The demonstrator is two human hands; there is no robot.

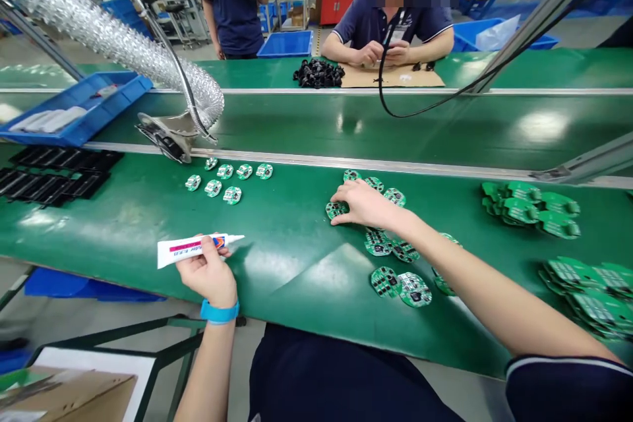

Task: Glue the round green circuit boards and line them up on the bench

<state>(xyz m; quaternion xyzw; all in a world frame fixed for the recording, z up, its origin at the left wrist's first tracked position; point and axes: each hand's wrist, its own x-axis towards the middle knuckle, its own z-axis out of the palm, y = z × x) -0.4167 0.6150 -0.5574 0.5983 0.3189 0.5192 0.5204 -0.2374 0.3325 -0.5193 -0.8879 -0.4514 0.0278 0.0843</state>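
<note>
My left hand (208, 271) is wrapped round a white glue tube (190, 248) with a pink label, its nozzle pointing right, just above the near edge of the green bench (287, 237). My right hand (363, 204) reaches forward into a loose cluster of round green circuit boards (390, 250). Its fingers are curled down on one board (336, 210) at the cluster's left side. Several more round boards (225, 179) lie in two short rows to the left, under a silver flexible duct (113, 39).
Piles of green boards lie at the right (529, 208) and far right (588, 283). A blue tray (74, 109) and black trays (54, 175) sit at the left. Across the conveyor (395, 125) a seated person (390, 33) handles small black parts (319, 72); another person (232, 0) stands behind.
</note>
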